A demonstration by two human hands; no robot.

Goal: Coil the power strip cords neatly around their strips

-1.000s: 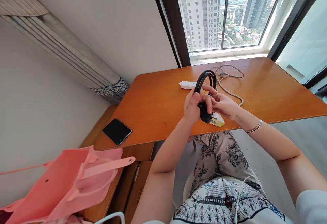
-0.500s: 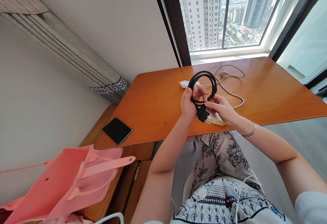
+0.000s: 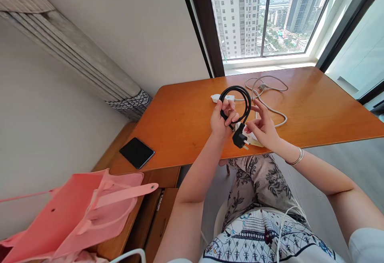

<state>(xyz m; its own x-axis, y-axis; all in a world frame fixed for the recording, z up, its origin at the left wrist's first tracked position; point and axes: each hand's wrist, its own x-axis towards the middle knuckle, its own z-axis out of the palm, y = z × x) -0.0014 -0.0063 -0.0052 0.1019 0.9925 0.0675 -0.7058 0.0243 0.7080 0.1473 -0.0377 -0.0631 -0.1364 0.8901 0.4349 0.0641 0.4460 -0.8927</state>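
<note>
Head view: left grip (image 3: 222,119) around coiled black cable (image 3: 249,105), right grip (image 3: 264,127) spread beside it, pink bag (image 3: 81,211) agape.

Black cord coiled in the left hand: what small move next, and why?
Probably the right hand should steady the black plug: it hangs below the coiled cord that the left hand grips, and the right hand is close beside it.

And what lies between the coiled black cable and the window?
The head view shows a white object and a pale cord with its plug on the wooden table, between the black cable and the window.
</note>
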